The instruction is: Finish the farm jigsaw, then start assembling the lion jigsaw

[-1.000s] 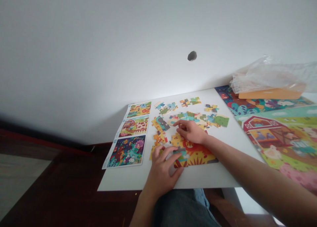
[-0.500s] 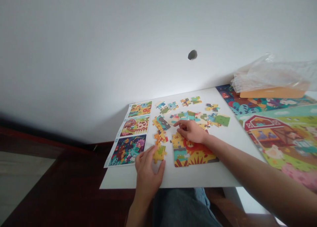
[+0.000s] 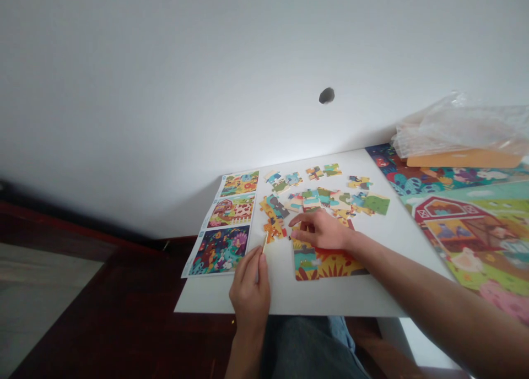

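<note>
My left hand (image 3: pixel 250 285) pinches a thin yellow sliver (image 3: pixel 263 243) between thumb and fingers, most likely a jigsaw piece held edge-on. My right hand (image 3: pixel 322 230) lies with its fingertips over the top of a partly joined children's jigsaw (image 3: pixel 326 264) showing a lion-like orange and yellow scene. Its upper part is hidden under that hand. Loose cardboard jigsaw pieces (image 3: pixel 326 199) lie scattered just beyond it, and a small orange and yellow cluster (image 3: pixel 273 230) sits above my left hand.
A printed strip of several picture cards (image 3: pixel 233 225) lies along the left of the white board (image 3: pixel 289 302). A large farm-scene puzzle box (image 3: pixel 467 236) lies to the right, under an orange flat box (image 3: pixel 463 158) and clear plastic wrap (image 3: pixel 458 126). My jeans show below the board's front edge.
The yellow piece lying by my left hand has left the board and now stands edge-on in its fingers. The left hand has moved up and closed. The view has shifted slightly.
</note>
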A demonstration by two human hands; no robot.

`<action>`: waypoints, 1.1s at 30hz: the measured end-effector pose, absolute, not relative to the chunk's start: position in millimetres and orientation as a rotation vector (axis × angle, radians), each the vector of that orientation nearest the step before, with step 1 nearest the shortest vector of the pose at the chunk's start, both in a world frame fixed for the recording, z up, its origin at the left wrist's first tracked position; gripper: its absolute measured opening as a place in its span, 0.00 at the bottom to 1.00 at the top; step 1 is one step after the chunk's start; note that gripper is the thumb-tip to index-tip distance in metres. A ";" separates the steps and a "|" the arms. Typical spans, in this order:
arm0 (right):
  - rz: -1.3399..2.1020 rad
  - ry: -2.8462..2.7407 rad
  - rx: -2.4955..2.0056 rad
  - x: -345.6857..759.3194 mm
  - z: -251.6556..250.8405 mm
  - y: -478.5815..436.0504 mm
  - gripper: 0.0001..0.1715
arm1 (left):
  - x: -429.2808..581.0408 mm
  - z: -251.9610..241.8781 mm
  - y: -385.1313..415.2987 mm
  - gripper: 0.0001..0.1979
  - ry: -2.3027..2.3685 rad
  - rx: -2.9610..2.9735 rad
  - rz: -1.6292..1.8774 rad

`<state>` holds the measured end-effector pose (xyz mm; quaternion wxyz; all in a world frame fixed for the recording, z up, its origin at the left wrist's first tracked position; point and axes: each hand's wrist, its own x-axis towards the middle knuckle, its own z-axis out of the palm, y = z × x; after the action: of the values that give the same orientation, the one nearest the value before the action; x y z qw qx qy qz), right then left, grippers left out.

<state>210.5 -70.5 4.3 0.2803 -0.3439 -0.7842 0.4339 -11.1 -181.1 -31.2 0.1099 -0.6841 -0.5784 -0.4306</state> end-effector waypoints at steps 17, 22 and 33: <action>1.629 -1.643 -0.888 202.3 -10.3 -67.2 0.24 | 39.8 -16.1 -186.3 0.41 -1.805 -2.275 -0.879; 1.673 -1.588 -0.934 205.8 -7.6 -66.4 0.30 | 40.0 -19.5 -190.9 0.38 -1.909 -2.343 -0.778; 1.774 -1.638 -0.920 209.7 -4.6 -65.5 0.28 | -6.1 -32.8 -190.3 0.34 -1.951 -2.180 -0.849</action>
<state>209.7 -65.5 -4.6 0.2752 -0.3423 -0.6093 0.6602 -6.1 -190.3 -32.8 0.0480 -0.7148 -0.6397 -0.2784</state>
